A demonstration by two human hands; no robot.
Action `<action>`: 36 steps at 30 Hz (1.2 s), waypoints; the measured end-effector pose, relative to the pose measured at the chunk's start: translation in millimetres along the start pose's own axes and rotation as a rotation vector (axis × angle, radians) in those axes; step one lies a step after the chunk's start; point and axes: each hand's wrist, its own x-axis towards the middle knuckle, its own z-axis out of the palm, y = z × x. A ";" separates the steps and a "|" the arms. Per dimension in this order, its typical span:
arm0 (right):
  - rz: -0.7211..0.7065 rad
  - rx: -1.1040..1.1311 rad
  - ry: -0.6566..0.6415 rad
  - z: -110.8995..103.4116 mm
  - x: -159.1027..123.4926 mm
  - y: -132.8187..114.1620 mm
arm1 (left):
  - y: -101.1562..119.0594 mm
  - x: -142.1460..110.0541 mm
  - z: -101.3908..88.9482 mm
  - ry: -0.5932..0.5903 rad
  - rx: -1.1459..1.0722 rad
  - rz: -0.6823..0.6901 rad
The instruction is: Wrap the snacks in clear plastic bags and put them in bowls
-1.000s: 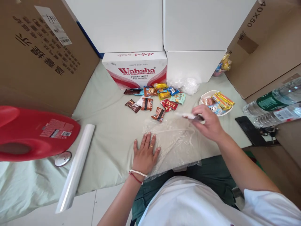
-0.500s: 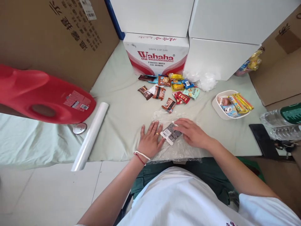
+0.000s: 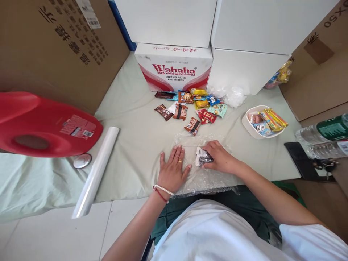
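Observation:
My left hand (image 3: 172, 170) lies flat with fingers spread on the left part of a clear plastic film sheet (image 3: 190, 181), which is spread at the table's front edge. To its right, my right hand (image 3: 219, 157) grips a small dark snack packet (image 3: 202, 156) with a white printed label, its fingers over the packet's right side. The packet is over the film. Just beyond the film lie wrapped snacks: a brown packet (image 3: 193, 125), another brown one (image 3: 179, 111), red packets (image 3: 206, 116) and a pale green packet (image 3: 218, 110).
A film roll (image 3: 96, 170) overhangs the front edge at left, near a red jug (image 3: 51, 123) and a round metal lid (image 3: 82, 161). At right are a white bowl (image 3: 247, 125) of snacks, a phone (image 3: 299, 159), keys and bottles. A Wahaba-style printed carton (image 3: 174, 69) stands behind.
My right hand has closed round the packet, shifting it right and turning it, away from my left hand. My left hand stays flat on the film. The camera view has shifted slightly.

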 end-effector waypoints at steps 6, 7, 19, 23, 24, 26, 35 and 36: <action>-0.009 -0.004 -0.003 -4.4 12.0 -1.8 | -1.2 -0.5 0.8 0.011 -0.018 0.009; -0.020 0.014 -0.022 -9.8 20.0 3.5 | -1.5 -0.6 1.0 0.010 -0.020 0.008; 0.327 -0.211 0.404 -28.7 99.8 72.1 | -0.9 0.5 -1.9 -0.009 -0.076 -0.013; 0.111 -0.148 0.484 -30.9 51.0 47.3 | -1.2 0.6 -1.4 -0.010 -0.068 -0.009; 0.034 -0.147 0.464 -29.5 37.3 38.0 | -1.3 0.6 -1.0 -0.007 -0.063 -0.009; -0.117 -0.161 0.375 -21.8 12.8 20.3 | -1.5 0.5 -0.3 -0.001 -0.054 -0.006; -0.272 -0.236 -0.027 0.0 -18.7 -3.0 | -0.1 2.1 0.5 -0.002 -0.013 -0.002; -0.262 -0.253 -0.023 -1.1 -16.7 -5.3 | 0.1 2.4 0.4 -0.006 -0.010 -0.004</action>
